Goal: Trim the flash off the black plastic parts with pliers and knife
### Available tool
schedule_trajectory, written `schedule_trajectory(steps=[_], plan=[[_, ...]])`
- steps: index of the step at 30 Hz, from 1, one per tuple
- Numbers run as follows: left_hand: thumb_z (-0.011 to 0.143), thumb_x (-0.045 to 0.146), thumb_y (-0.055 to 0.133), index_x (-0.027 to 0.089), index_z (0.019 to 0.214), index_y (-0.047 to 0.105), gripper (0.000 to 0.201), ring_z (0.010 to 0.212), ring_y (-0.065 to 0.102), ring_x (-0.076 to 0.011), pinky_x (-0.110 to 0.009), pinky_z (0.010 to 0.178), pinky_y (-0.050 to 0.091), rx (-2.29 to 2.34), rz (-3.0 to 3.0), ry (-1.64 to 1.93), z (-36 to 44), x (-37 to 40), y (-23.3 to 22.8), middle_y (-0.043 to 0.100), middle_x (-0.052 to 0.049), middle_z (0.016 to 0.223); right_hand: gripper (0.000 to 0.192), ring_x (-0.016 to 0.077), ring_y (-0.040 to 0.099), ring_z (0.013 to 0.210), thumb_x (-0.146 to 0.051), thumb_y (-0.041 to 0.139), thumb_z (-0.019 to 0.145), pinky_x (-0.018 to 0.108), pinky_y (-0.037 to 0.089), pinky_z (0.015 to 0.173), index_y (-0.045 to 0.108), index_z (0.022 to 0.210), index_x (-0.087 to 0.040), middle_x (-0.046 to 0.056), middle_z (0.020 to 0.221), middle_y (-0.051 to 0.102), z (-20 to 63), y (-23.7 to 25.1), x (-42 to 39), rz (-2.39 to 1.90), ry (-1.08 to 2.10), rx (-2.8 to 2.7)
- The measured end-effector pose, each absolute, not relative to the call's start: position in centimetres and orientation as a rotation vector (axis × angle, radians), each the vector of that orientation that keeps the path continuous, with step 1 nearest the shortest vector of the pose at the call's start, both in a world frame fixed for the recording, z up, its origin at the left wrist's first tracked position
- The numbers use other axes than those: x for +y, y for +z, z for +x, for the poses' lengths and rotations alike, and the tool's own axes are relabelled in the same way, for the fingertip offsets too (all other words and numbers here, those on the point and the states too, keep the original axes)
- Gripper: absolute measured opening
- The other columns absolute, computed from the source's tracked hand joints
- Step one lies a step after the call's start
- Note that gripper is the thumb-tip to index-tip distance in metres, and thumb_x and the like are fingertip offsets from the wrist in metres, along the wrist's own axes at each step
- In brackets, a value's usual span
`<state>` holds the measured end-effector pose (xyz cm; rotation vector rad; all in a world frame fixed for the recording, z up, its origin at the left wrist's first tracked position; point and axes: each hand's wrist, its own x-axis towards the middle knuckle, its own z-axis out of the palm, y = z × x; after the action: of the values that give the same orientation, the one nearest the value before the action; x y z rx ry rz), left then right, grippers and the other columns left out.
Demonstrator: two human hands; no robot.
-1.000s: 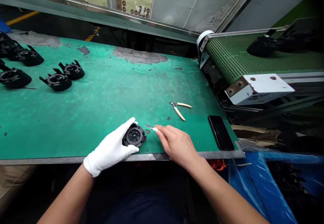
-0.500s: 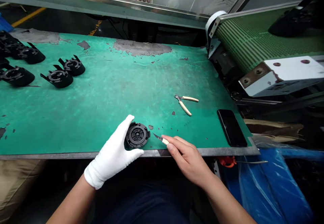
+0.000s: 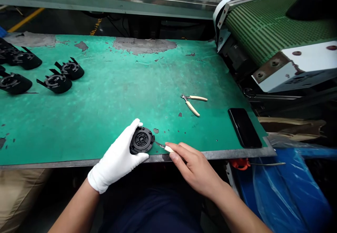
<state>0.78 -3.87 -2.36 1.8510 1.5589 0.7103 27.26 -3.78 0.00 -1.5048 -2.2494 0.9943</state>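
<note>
Far left on the green mat (image 3: 105,96) sit several black moulded parts (image 3: 55,82), well apart from the hands. Near the front edge the left hand (image 3: 118,159), in a white glove, is clamped around a round black plastic part (image 3: 142,140) resting on the mat. Just beside it the bare right hand (image 3: 195,168) pinches a small knife (image 3: 163,146), blade tip at the part's rim. Further right lie cutting pliers (image 3: 191,103), a black phone (image 3: 244,127) and the conveyor belt (image 3: 265,25)

Even overhead light, dark warped edges
</note>
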Motion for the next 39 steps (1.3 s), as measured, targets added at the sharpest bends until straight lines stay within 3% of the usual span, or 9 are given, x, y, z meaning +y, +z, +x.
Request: schedule_trajectory(steps=[3,6,10,14,19,22,27,33,39], plan=[[0.083,0.024,0.070,0.033,0.156,0.013,0.093,0.149,0.032,-0.0244,-0.044,0.127,0.028,1.556,1.888,0.674,0.5,-3.8,-2.2,0.029,-0.003,0.162,0.037,0.0168,0.060,0.097,-0.042,0.042,0.104,0.034,0.049,0.087,0.053,0.139,-0.035,0.001,0.105,0.064,27.2,-0.3,-4.0,-1.494,1.092,-2.199],[0.084,0.024,0.069,0.030,0.157,0.012,0.092,0.145,0.039,-0.0234,-0.041,0.125,0.032,1.553,1.888,0.694,0.5,-3.8,-2.2,0.037,-0.004,0.158,0.036,0.0168,0.060,0.105,-0.040,0.042,0.104,0.034,0.048,0.093,0.054,0.138,-0.037,0.001,0.115,0.064,27.0,-0.8,-4.4,-1.476,1.140,-2.151],[0.083,0.032,0.072,0.023,0.153,0.026,0.085,0.142,0.043,-0.0251,-0.041,0.124,0.035,1.634,1.932,0.782,1.3,-3.8,-2.8,0.043,-0.008,0.153,0.035,0.0176,0.058,0.113,-0.040,0.044,0.104,0.034,0.046,0.101,0.056,0.136,-0.036,0.001,0.122,0.064,26.9,-1.2,-4.8,-1.434,1.188,-2.049],[0.075,0.034,0.081,0.020,0.143,0.041,0.080,0.138,0.047,-0.0301,-0.046,0.120,0.040,1.725,1.924,0.927,2.7,-4.1,-3.8,0.050,-0.012,0.146,0.038,0.0124,0.058,0.069,-0.050,0.039,0.104,0.027,0.050,0.066,0.059,0.124,-0.025,0.000,0.082,0.062,25.8,-1.6,-6.2,-1.406,1.652,-1.648],[0.074,0.038,0.082,0.019,0.140,0.043,0.079,0.129,0.054,-0.0310,-0.049,0.114,0.046,1.833,1.841,1.040,3.9,-4.6,-4.7,0.056,-0.013,0.137,0.041,0.0055,0.036,0.044,-0.057,0.046,0.099,0.017,0.029,0.038,0.056,0.106,-0.019,-0.005,0.062,0.052,22.4,-2.5,-9.1,-1.263,2.146,-0.822],[0.073,0.043,0.083,0.020,0.143,0.040,0.085,0.130,0.053,-0.0290,-0.047,0.115,0.045,1.879,1.834,1.036,4.0,-4.8,-5.1,0.054,-0.012,0.139,0.034,0.0027,0.029,0.043,-0.054,0.048,0.099,0.015,0.018,0.035,0.053,0.100,-0.020,-0.006,0.067,0.050,20.5,-2.7,-10.3,-1.170,2.246,-0.540],[0.078,0.048,0.077,0.021,0.144,0.038,0.081,0.132,0.052,-0.0275,-0.046,0.116,0.044,1.878,1.879,1.010,4.1,-4.6,-5.3,0.052,-0.010,0.141,0.037,0.0022,0.024,0.042,-0.058,0.047,0.098,0.014,0.017,0.035,0.051,0.099,-0.021,-0.008,0.065,0.046,19.1,-1.6,-11.0,-1.125,2.183,-0.534],[0.073,0.054,0.079,0.020,0.141,0.041,0.085,0.130,0.052,-0.0321,-0.051,0.116,0.043,1.911,1.880,1.068,4.5,-4.4,-5.7,0.052,-0.012,0.139,0.058,0.0038,0.044,0.047,-0.073,0.058,0.085,0.016,0.033,0.045,0.054,0.097,-0.017,-0.005,0.062,0.052,17.4,-0.2,-12.0,-0.787,2.338,-0.855],[0.073,0.061,0.079,0.022,0.140,0.041,0.086,0.123,0.058,-0.0332,-0.054,0.109,0.048,1.873,1.803,1.107,4.6,-4.6,-5.3,0.054,-0.012,0.135,0.057,0.0022,0.030,0.036,-0.072,0.069,0.074,0.015,0.024,0.030,0.049,0.092,-0.021,-0.009,0.059,0.049,16.0,-2.2,-12.2,-0.962,2.219,-0.230]])
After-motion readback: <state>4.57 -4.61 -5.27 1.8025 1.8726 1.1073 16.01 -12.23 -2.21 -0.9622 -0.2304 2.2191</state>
